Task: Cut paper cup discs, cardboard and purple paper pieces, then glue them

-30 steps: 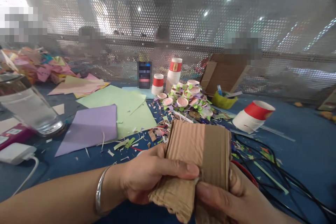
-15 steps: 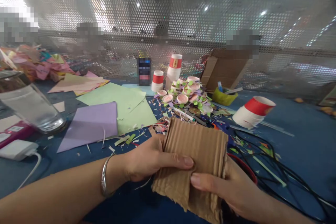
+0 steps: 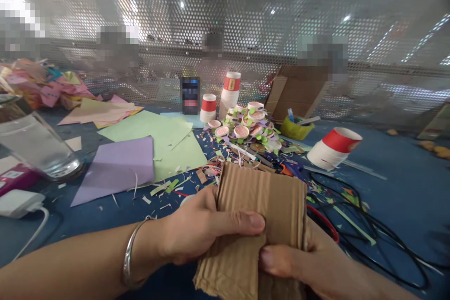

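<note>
Both of my hands grip one ribbed piece of brown corrugated cardboard (image 3: 267,197) low in the middle of the view. My left hand (image 3: 197,227), with a silver bangle on its wrist, clasps the left side, thumb pressed across the front. My right hand (image 3: 309,262) holds the lower right part from below, thumb on the front. The cardboard is bent, its torn lower flap hanging toward me.
The blue table (image 3: 404,197) carries purple paper (image 3: 119,166) and green paper (image 3: 165,143), paper scraps, a pile of decorated cup bases (image 3: 246,129), red-and-white paper cups (image 3: 333,147), black cables (image 3: 369,229), a glass jar (image 3: 35,145) and a white charger (image 3: 17,201). A perforated screen stands behind.
The cardboard has been shifted slightly lower and closer between my hands, and its smooth taped band has turned out of sight. Both hands keep their hold.
</note>
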The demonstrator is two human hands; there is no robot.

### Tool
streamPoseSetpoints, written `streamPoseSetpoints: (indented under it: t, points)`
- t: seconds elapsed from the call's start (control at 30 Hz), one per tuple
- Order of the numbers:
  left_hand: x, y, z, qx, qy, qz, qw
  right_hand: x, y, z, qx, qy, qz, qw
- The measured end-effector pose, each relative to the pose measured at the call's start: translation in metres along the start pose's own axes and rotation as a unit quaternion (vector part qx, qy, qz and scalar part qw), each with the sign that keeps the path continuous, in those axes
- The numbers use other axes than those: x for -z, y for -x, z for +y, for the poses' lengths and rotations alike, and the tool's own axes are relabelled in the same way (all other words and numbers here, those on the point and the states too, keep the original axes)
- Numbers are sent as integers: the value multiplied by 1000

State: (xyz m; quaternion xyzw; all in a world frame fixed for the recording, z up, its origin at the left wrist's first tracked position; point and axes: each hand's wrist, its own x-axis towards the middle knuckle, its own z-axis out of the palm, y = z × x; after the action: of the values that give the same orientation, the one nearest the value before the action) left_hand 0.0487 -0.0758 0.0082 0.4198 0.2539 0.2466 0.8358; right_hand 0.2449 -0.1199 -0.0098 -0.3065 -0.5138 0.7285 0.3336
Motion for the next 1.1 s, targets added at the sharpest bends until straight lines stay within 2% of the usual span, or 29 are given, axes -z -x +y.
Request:
streamPoseSetpoints:
  t: [0.2,0.33,0.43,0.53,0.63,0.87,1.0,1.1]
  points:
    - [13,1,-1,-4,-171,-32,985,7,0,4,11,96,50,994]
    - [12,6,0,5,-251,6,968,-1,0,-7,23,180,54,982]
    - [5,8,0,9,-219,-3,976,-8,1,-12,18,210,53,976]
    - [-2,8,-4,8,-119,-20,993,-9,0,-11,30,191,55,980]
    - [-5,7,-8,1,-54,-12,998,-8,-2,-11,41,175,66,982]
    - [-1,12,2,19,-152,-29,988,-12,-4,-13,31,156,24,987]
    - [-1,10,0,18,-103,-66,992,-12,0,-9,35,137,29,989]
    - [1,7,-4,11,-70,-63,995,-8,2,-8,37,131,43,990]
